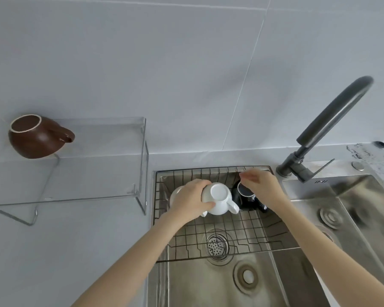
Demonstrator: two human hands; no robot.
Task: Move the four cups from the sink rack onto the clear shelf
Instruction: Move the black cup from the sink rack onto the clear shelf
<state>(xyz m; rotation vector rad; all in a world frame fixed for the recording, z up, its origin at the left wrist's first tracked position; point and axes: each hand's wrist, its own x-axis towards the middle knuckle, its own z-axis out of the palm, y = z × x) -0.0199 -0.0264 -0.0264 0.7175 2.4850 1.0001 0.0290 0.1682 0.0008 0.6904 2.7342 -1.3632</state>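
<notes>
Left hand (190, 200) fingers wrap an upturned white cup (218, 199) over the sink rack (242, 231), hiding another; right hand (261, 186) fingers hover loosely curled above a half-hidden black cup (244, 196).

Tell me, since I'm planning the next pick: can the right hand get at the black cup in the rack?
Probably yes. The right hand hovers right over the upside-down black cup, fingers apart, with nothing between them. The white cup beside it is in the left hand.
</notes>
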